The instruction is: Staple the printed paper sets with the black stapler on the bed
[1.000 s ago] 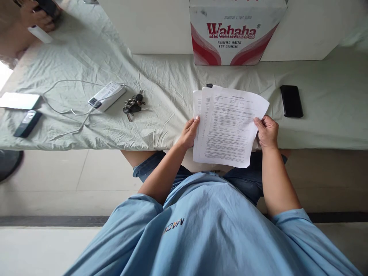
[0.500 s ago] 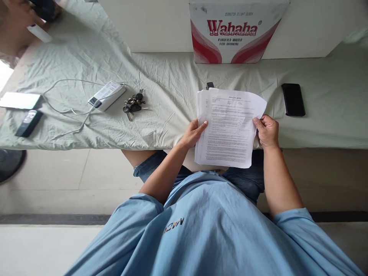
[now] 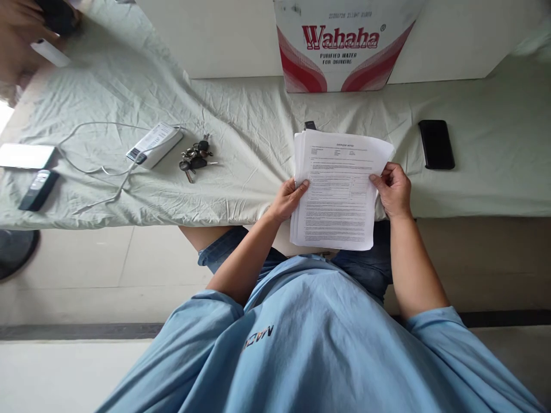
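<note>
A stack of printed paper sheets point(image 3: 338, 195), its top page covered in dense text, is held over my lap at the table's near edge. My left hand point(image 3: 289, 199) grips the left side, thumb on top and fingers hidden beneath. On the opposite side my right hand point(image 3: 394, 190) pinches the sheets' right edge near the upper corner, its thumb on the front. The lower sheets stick out a little on the left. Just behind the stack's top edge, a small black object point(image 3: 310, 125) is partly covered by the paper.
A Wahaha water carton point(image 3: 333, 74) stands at the back of the cloth-covered table point(image 3: 241, 189). A black phone point(image 3: 436, 144) lies to the right. Leftward are keys point(image 3: 197, 158), a white box-shaped device point(image 3: 154, 144) with a cable, a white phone point(image 3: 26, 156) and a dark handheld device point(image 3: 38, 190).
My right hand has shifted slightly left and up along the paper's right edge. My left hand keeps its grip. The whole view has moved a little.
</note>
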`<state>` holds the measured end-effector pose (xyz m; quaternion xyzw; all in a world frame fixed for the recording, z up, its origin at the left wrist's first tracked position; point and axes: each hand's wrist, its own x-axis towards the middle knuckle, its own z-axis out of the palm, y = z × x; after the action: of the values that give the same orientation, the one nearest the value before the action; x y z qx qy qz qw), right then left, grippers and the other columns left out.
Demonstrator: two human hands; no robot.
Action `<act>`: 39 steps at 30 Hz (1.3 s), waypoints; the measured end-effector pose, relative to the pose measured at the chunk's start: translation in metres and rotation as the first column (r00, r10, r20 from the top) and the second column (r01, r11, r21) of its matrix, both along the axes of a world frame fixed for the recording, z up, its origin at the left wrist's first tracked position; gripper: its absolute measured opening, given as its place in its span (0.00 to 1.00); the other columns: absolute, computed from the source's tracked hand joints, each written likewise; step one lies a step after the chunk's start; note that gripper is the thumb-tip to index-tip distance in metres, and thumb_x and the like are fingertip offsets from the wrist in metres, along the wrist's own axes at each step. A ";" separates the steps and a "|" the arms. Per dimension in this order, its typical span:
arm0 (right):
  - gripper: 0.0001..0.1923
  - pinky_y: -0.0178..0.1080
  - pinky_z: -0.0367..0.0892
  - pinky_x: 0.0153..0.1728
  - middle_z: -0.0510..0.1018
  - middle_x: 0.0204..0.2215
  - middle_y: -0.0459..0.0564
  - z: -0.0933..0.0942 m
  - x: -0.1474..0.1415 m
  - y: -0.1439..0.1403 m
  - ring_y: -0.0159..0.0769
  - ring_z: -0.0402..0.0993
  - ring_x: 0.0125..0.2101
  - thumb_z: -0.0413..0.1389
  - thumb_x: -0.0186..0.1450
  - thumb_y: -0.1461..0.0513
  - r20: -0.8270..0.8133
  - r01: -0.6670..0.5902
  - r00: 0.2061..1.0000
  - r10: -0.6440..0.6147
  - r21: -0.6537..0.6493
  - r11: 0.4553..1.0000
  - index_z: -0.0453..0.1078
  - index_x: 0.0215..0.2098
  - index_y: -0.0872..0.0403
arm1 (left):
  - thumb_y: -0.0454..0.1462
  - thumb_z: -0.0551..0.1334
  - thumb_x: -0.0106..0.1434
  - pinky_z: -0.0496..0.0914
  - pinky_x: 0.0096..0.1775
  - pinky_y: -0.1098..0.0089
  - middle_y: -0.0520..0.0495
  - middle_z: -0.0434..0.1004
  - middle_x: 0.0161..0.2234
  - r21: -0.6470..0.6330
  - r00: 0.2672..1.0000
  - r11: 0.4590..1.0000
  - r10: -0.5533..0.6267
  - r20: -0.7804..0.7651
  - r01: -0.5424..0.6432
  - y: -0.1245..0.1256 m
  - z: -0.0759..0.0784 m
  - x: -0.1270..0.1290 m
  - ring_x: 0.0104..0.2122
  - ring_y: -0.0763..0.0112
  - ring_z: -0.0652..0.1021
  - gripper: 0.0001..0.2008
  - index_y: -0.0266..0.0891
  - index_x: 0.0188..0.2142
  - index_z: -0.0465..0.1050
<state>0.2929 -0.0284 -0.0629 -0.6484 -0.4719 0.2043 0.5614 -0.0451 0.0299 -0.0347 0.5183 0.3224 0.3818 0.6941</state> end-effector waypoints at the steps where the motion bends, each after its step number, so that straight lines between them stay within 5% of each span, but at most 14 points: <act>1: 0.37 0.47 0.80 0.43 0.86 0.41 0.47 -0.004 0.002 0.002 0.39 0.79 0.35 0.76 0.62 0.33 0.033 0.009 0.999 -0.010 0.017 1.000 0.80 0.55 0.46 | 0.68 0.77 0.68 0.89 0.57 0.50 0.39 0.95 0.45 -0.003 1.000 1.000 -0.001 0.011 0.001 0.000 -0.001 0.000 0.56 0.42 0.92 0.34 0.40 0.50 0.90; 4: 0.41 0.46 0.80 0.40 0.84 0.41 0.48 -0.008 0.005 0.002 0.38 0.77 0.33 0.75 0.62 0.30 0.033 -0.008 0.999 0.006 0.045 0.999 0.80 0.59 0.46 | 0.67 0.77 0.68 0.89 0.56 0.50 0.39 0.95 0.44 -0.011 1.000 1.000 -0.008 0.025 0.008 0.000 -0.003 -0.001 0.55 0.43 0.92 0.34 0.40 0.49 0.90; 9: 0.33 0.40 0.70 0.31 0.74 0.27 0.42 0.007 0.000 -0.006 0.37 0.71 0.30 0.76 0.61 0.30 -0.040 -0.076 0.996 0.075 -0.029 0.997 0.80 0.35 0.48 | 0.68 0.76 0.69 0.89 0.52 0.53 0.38 0.95 0.48 -0.001 0.999 0.999 -0.036 0.004 0.036 -0.001 -0.002 -0.001 0.49 0.48 0.93 0.34 0.39 0.51 0.90; 13: 0.34 0.40 0.71 0.31 0.71 0.24 0.42 0.015 -0.002 -0.009 0.38 0.72 0.30 0.76 0.60 0.30 -0.052 -0.063 0.997 0.063 -0.001 0.998 0.77 0.29 0.48 | 0.69 0.74 0.71 0.88 0.51 0.54 0.37 0.95 0.47 0.043 0.996 0.997 -0.062 -0.060 0.065 -0.003 0.001 0.001 0.48 0.48 0.93 0.36 0.37 0.50 0.89; 23: 0.30 0.41 0.76 0.33 0.85 0.32 0.43 0.011 -0.003 -0.010 0.37 0.79 0.31 0.80 0.58 0.33 -0.186 -0.063 0.980 0.076 0.073 0.995 0.88 0.37 0.47 | 0.70 0.72 0.71 0.88 0.57 0.50 0.36 0.94 0.50 0.078 0.993 0.996 -0.036 -0.111 0.045 -0.003 0.003 0.006 0.52 0.46 0.92 0.37 0.38 0.50 0.88; 30: 0.34 0.41 0.79 0.34 0.81 0.30 0.41 0.006 -0.004 -0.003 0.37 0.80 0.31 0.80 0.58 0.31 -0.209 -0.089 0.971 0.113 0.119 0.989 0.79 0.41 0.45 | 0.72 0.72 0.69 0.89 0.54 0.50 0.36 0.94 0.48 0.047 0.991 0.997 -0.054 -0.126 0.060 -0.003 0.005 0.006 0.51 0.45 0.92 0.38 0.39 0.48 0.88; 36: 0.36 0.37 0.71 0.29 0.72 0.24 0.38 0.007 -0.002 -0.002 0.31 0.67 0.25 0.80 0.56 0.31 -0.146 -0.023 0.989 0.039 0.108 0.994 0.73 0.31 0.47 | 0.74 0.71 0.68 0.89 0.53 0.50 0.36 0.94 0.47 0.026 0.988 0.997 -0.066 -0.139 0.070 -0.004 0.007 0.005 0.50 0.44 0.92 0.40 0.39 0.47 0.87; 39: 0.36 0.37 0.70 0.29 0.75 0.26 0.39 0.007 -0.001 -0.003 0.31 0.67 0.26 0.80 0.56 0.30 -0.148 -0.026 0.988 0.040 0.096 0.995 0.75 0.31 0.47 | 0.74 0.72 0.68 0.89 0.55 0.48 0.35 0.94 0.47 0.020 0.988 0.997 -0.067 -0.137 0.071 -0.004 0.008 0.004 0.50 0.44 0.92 0.40 0.38 0.48 0.87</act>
<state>0.2922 -0.0314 -0.0557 -0.5961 -0.4483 0.2393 0.6217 -0.0407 0.0259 -0.0264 0.5624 0.3461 0.3253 0.6769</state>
